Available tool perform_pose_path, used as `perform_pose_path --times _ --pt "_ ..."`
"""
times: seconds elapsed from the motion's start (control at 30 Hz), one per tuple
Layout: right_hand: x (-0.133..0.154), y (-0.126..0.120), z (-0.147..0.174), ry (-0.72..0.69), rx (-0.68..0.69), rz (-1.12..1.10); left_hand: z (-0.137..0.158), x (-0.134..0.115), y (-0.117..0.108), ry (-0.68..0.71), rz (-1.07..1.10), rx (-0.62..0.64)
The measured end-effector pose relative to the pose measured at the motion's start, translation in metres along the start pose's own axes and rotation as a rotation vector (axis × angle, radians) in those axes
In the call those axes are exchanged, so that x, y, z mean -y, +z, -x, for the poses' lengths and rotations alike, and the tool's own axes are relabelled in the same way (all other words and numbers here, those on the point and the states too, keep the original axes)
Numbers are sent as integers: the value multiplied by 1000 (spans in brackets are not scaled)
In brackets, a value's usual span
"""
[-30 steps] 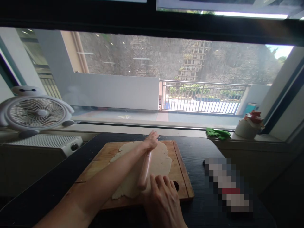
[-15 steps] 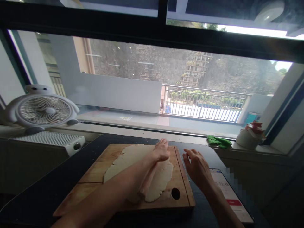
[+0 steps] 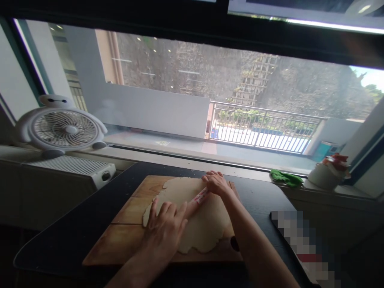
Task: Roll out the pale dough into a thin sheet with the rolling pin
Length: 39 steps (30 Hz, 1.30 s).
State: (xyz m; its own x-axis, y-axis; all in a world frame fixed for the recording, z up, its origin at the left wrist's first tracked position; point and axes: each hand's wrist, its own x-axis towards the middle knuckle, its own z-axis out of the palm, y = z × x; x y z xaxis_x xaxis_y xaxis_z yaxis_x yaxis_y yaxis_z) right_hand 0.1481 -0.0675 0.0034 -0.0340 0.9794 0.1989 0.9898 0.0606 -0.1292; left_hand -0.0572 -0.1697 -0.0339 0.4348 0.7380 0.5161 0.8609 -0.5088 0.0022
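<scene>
A slim, pale rolling pin [image 3: 197,201] with reddish marks lies slantwise on a wide sheet of dough [image 3: 204,228]. The dough is flat with ragged edges and covers much of a wooden cutting board [image 3: 126,212]. At the pin's near end is my left hand [image 3: 166,224], its fingers bent over the pin and dough, hiding that end. My right hand [image 3: 216,183] is closed over the far end, near the board's back right edge. Part of the board's dark round hole [image 3: 235,243] shows beside my right forearm.
The board rests on a dark table [image 3: 75,224]. A phone-like slab [image 3: 300,244], partly blurred out, lies at the right. On the sill are a green cloth [image 3: 286,178] and a white pot [image 3: 325,175]. A white fan [image 3: 70,129] stands at the left before the window.
My right hand has moved from beside the board onto the pin's far end. My left hand has gone from the far end back to the near end. The view has shifted slightly.
</scene>
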Motion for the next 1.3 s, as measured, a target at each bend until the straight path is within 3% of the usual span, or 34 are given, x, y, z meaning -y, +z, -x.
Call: perform_pose_path --times 0.17,0.27,0.33,0.5,0.6,0.67,0.83,0.9,1.0,1.2,1.3 --pt "-48 0 77 26 24 35 18 -24 -9 21 97 -6" --pt "-54 1 94 53 13 54 21 -26 -12 27 122 -22" --pt "-42 3 80 46 3 48 21 -19 -10 20 116 -33" --pt "4 7 4 -9 7 11 16 12 -1 -27 42 -71" --pt "12 8 -9 -22 11 -8 19 22 3 -46 33 -80" --pt "4 9 10 -16 5 -16 24 21 3 -24 52 -79" --pt "-32 8 100 109 -45 5 39 3 1 46 108 -108" --pt "-37 7 117 143 -56 18 40 -1 1 47 119 -107" --pt "-30 8 100 169 -63 16 39 2 1 35 108 -111" --pt "6 9 15 134 -71 -14 38 32 6 3 8 -107" --pt "6 7 21 104 -88 -25 42 41 11 29 3 -149"
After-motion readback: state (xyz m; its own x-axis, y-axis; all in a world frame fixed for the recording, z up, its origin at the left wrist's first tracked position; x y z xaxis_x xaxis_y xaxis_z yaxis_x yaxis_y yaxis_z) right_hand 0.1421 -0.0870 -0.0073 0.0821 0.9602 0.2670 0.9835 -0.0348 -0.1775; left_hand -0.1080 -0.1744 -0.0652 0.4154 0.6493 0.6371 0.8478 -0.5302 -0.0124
